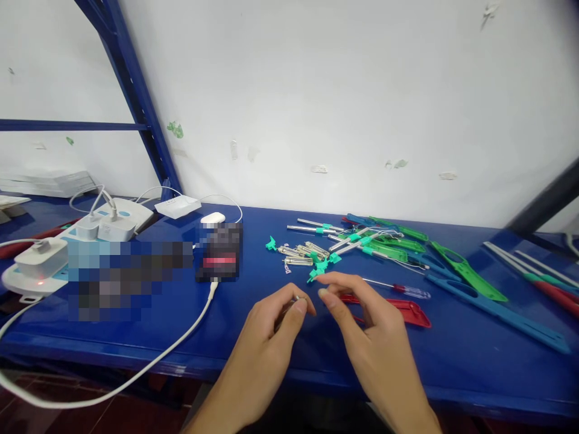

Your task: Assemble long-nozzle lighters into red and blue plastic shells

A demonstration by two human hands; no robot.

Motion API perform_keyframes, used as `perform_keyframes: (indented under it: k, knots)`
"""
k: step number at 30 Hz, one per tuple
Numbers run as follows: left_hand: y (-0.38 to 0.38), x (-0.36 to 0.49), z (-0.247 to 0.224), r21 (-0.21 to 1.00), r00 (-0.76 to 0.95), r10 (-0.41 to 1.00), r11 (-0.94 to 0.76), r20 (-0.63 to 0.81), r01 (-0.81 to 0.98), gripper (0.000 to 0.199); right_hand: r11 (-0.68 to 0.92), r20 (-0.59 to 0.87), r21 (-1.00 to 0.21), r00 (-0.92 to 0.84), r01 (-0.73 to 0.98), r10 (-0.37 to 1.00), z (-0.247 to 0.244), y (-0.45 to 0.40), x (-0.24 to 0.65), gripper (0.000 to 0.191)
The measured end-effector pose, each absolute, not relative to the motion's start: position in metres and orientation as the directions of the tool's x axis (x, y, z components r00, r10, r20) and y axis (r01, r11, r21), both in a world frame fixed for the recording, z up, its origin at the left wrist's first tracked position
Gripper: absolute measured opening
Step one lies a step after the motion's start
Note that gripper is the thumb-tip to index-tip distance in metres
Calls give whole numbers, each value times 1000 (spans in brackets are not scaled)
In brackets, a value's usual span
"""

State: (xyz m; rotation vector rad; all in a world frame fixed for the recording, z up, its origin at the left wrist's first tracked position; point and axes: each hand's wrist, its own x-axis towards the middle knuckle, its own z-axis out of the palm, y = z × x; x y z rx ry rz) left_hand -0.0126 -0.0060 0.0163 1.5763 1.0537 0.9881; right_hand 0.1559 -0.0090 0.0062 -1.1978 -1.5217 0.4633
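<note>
There are one left hand [266, 337], one right hand [377, 331], one screwdriver [400, 288] and one red shell [414, 312] at right, one power strip [143, 212] at left with three white chargers [43, 260]

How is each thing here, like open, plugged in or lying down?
Left hand, curled around a small, mostly hidden thing
Right hand, thumb and forefinger slightly apart
Green clips, lying scattered
Metal rods, lying down, some crossed
Screwdriver, lying down, not held
Red plastic piece, lying down, partly hidden
Chargers, plugged into the power strip
Small light, on
White cable, joined to the blurred gadget
</note>
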Motion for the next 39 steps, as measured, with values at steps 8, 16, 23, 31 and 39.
perform_keyframes:
  k: [8,16,23,31,39]
  knots:
    - [-2,-15,17,991,323,942,-120,92,66,39,322,377,-901,157,289,913,9,-10,154,10]
    - [0,-20,12,998,316,948,-53,43,22,45,352,399,-882,100,313,912,11,-10,155,8]
    - [2,-18,8,997,250,966,-60,70,-48,43,459,514,-791,31,404,857,3,-12,156,13]
    - [-6,-15,14,995,244,969,-60,40,75,43,433,513,-807,113,401,851,8,-16,158,14]
    - [-4,-20,14,998,329,942,-58,65,-33,43,403,463,-867,170,293,870,6,-17,158,10]
